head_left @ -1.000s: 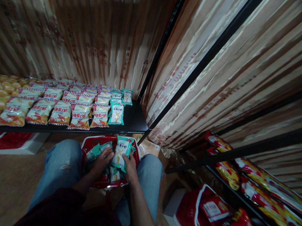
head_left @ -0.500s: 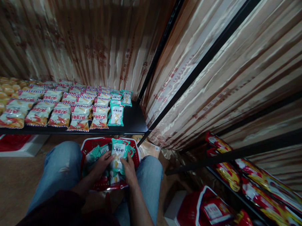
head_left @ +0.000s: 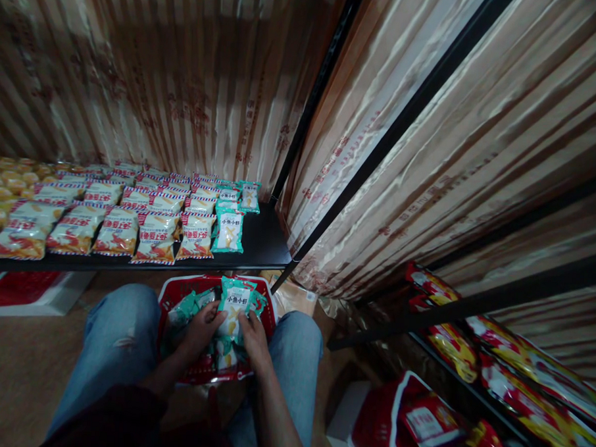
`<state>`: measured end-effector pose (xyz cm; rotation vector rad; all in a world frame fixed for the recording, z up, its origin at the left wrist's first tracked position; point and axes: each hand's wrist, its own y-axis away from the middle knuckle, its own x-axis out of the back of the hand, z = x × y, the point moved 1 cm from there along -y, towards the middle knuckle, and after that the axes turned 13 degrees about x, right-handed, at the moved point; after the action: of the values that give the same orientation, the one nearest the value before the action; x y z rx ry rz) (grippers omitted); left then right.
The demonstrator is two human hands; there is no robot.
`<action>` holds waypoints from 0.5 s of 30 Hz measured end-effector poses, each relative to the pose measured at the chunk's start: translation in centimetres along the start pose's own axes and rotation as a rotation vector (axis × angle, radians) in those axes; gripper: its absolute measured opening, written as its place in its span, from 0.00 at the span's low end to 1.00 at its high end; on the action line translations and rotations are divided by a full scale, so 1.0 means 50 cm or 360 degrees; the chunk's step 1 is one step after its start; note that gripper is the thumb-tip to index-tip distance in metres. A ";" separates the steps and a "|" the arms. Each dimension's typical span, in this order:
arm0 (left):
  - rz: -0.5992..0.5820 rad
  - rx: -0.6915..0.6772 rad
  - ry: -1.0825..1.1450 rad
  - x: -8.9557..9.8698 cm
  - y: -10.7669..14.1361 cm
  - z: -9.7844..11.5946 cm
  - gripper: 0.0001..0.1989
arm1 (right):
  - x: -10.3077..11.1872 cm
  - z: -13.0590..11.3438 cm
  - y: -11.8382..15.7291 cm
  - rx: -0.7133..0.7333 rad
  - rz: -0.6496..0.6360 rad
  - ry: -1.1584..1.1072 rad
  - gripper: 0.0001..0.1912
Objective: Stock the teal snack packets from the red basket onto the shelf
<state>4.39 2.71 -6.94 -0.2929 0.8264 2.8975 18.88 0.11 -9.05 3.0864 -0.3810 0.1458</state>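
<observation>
Between my knees stands a red basket with several green and white snack bags in it. Just above them I hold one green and white snack bag upright, its printed front facing me. My left hand grips its left edge, fingers partly hidden behind it. On the opposite edge my right hand is closed, thumb on the front. More bags of the same green kind stand at the right end of the shelf's row.
Red and white snack bags fill the black shelf leftward, with yellow packs beyond. Black posts rise at its right end before draped curtains. Lower right are another red basket and a shelf of red-yellow packets.
The view has shifted slightly, so the shelf sits a little lower in the picture. Both hands still hold the same snack bag over the basket, nearly unmoved.
</observation>
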 end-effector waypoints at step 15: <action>-0.0047 0.0055 -0.0043 -0.011 0.011 0.001 0.22 | -0.006 -0.023 0.003 -0.0020 0.0165 0.0188 0.30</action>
<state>4.83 2.26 -6.50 -0.2602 0.8597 2.8499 18.45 0.08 -7.94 3.0275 -0.5346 0.3249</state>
